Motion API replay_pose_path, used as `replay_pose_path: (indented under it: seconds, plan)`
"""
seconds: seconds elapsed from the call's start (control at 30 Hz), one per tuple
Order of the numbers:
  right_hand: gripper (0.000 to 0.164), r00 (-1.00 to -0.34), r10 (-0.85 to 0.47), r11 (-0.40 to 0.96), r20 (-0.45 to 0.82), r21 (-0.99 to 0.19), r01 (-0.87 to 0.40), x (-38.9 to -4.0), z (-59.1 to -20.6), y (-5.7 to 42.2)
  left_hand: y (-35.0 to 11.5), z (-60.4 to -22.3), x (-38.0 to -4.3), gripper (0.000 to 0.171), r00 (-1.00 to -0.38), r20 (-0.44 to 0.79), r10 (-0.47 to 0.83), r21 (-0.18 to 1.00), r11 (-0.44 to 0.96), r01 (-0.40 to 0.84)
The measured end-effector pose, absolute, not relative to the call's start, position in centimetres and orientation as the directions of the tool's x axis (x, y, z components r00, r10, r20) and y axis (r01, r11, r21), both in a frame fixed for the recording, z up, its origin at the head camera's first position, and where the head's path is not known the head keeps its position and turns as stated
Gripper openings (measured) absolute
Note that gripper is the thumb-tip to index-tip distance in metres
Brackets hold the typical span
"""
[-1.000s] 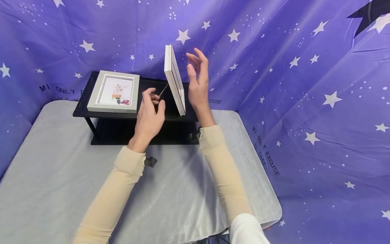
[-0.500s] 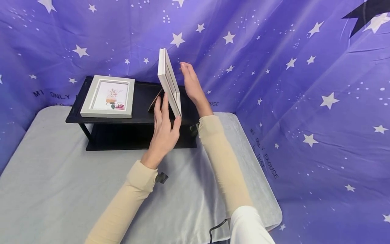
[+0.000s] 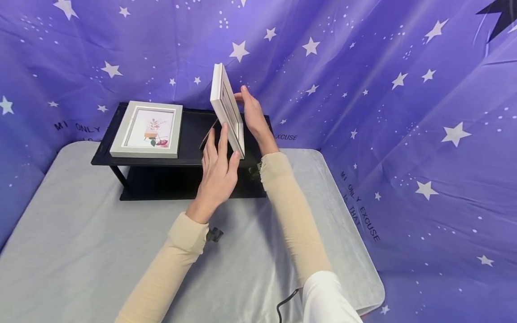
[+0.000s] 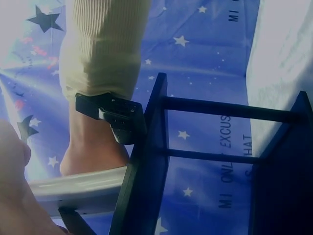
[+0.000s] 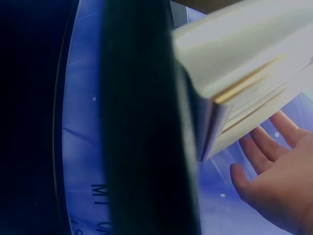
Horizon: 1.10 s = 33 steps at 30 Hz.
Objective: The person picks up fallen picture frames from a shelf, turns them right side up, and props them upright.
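A white picture frame (image 3: 218, 99) stands upright on the black two-tier rack (image 3: 194, 128), turned almost edge-on in the head view. Behind it a thin support leg (image 3: 205, 138) slants down to the rack top. My left hand (image 3: 217, 178) lies along the frame's back side, fingers straight and fingertips right at its near edge. On the glass side, my right hand (image 3: 255, 119) has loosely extended fingers at the far edge. The right wrist view shows this hand (image 5: 281, 178) with spread fingers beside the white frame (image 5: 244, 63). A second frame (image 3: 151, 130) lies flat at the rack's left, its flower picture facing up.
The rack stands on a grey cloth-covered table (image 3: 101, 251) against a purple star-printed curtain (image 3: 315, 89). Its lower tier (image 3: 161, 184) sits under the frames. A black cable (image 3: 284, 303) hangs near the table's front edge.
My left hand has moved right, from the support leg to the frame's near edge. My right hand has lowered and come closer to the frame's far side. The frame leans slightly differently.
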State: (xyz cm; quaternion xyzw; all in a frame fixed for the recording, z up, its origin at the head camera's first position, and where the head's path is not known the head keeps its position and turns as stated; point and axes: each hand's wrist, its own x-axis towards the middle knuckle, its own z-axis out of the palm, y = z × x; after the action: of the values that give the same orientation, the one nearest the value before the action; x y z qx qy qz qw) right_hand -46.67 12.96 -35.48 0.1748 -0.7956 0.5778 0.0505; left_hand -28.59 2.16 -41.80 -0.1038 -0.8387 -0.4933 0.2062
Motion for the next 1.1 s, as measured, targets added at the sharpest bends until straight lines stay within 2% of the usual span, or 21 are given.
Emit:
replay_pose_path:
  seconds: [0.2, 0.47, 0.67, 0.93, 1.1]
  plan:
    - [0.070, -0.936, -0.217, 0.239, 0.278, -0.914, -0.327, -46.7, -36.0, 13.3, 1.9, -42.0, -28.7, 0.069, -0.890, 0.456, -0.027, 0.773, 0.508, 0.381]
    - [0.069, -0.944, -0.201, 0.201, 0.262, -0.932, -0.302, -46.6, -36.3, 13.4, 1.3, -42.0, -29.3, 0.072, -0.842, 0.532, -0.088, 0.761, 0.486, 0.430]
    - [0.067, -0.948, -0.176, 0.176, 0.267, -0.939, -0.297, -46.6, -36.3, 13.7, 1.0, -41.8, -29.6, 0.070, -0.822, 0.566, -0.068, 0.743, 0.474, 0.472]
    - [0.063, -0.952, -0.129, 0.154, 0.279, -0.942, -0.297, -46.5, -36.6, 14.1, 0.3, -42.0, -30.2, 0.078, -0.830, 0.557, -0.012, 0.718, 0.509, 0.475]
    - [0.062, -0.955, -0.106, 0.154, 0.278, -0.944, -0.292, -46.3, -36.5, 14.3, 0.0, -42.1, -30.6, 0.083, -0.834, 0.552, -0.013, 0.733, 0.483, 0.478]
